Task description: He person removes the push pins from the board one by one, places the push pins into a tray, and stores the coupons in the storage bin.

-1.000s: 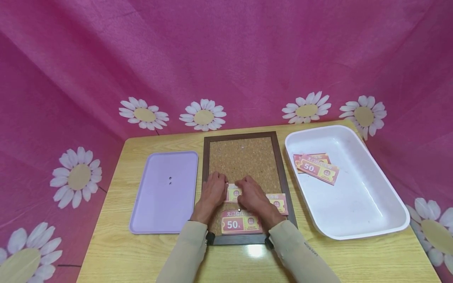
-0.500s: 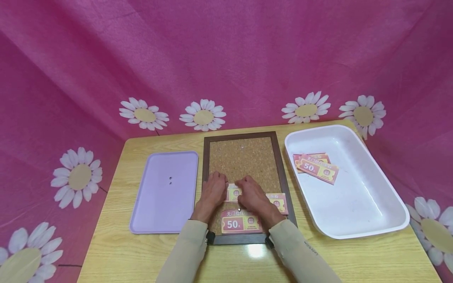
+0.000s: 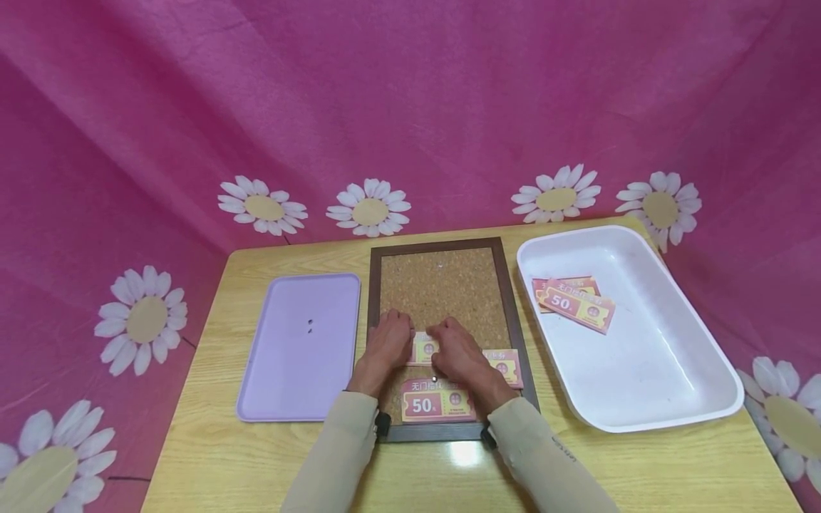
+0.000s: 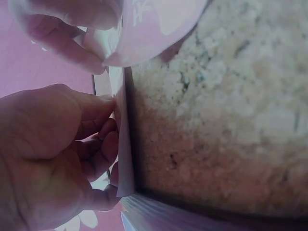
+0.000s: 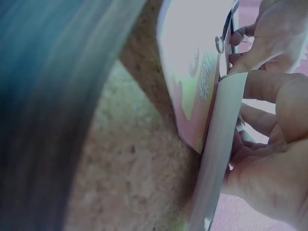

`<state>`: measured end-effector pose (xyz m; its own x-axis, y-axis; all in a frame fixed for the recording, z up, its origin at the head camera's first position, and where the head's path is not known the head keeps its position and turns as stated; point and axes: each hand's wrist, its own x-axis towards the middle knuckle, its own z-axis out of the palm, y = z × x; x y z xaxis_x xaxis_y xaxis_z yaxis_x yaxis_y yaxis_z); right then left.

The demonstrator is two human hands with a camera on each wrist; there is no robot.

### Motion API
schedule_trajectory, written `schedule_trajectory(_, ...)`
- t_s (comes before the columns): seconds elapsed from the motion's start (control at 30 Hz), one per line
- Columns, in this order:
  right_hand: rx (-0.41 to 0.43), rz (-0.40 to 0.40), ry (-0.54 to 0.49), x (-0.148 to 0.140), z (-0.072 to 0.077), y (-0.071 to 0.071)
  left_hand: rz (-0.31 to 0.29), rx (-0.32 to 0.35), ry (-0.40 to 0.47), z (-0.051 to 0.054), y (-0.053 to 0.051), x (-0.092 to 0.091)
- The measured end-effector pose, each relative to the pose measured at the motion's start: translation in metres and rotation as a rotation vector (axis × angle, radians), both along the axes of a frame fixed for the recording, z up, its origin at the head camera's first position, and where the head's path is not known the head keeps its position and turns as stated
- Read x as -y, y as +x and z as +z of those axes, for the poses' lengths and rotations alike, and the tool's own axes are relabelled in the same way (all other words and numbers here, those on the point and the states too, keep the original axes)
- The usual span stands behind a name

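A framed cork board (image 3: 442,285) lies on the table with pink-and-yellow coupons on it. My left hand (image 3: 388,345) grips the left end of the middle coupon (image 3: 425,349); in the left wrist view its curled fingers (image 4: 108,149) meet the card's edge. On the right end, my right hand (image 3: 458,349) holds the same coupon, its thumb and fingers bent close together; the exact contact is partly hidden. Nearer me lies a "50" coupon (image 3: 436,402) with a silver pin (image 3: 434,379) at its upper edge. Another coupon (image 3: 505,367) sits partly under my right wrist.
At left, a purple tray (image 3: 301,385) bears two tiny dark pieces (image 3: 311,325). A white bin (image 3: 641,370) on the right contains overlapping coupons (image 3: 577,305). A magenta curtain (image 3: 410,107) with daisies hangs behind the wooden table (image 3: 212,456).
Hardly anything differs: both hands stay at the middle coupon, and the whole view has shifted very slightly.
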<state>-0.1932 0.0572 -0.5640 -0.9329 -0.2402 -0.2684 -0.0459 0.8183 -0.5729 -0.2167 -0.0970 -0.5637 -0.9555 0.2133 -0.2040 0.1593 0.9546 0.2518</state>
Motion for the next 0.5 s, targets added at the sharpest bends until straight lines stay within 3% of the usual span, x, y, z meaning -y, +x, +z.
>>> schedule_trajectory(0.33,-0.005,-0.005,-0.01,0.0,-0.0003,0.0012,-0.008,-0.014,-0.009,-0.0004,0.0014,0.0006)
schedule_trajectory(0.5,-0.033,-0.008,-0.022,-0.0007,0.0018,0.0035,-0.006,0.0,0.051,0.0026,0.0015,0.0014)
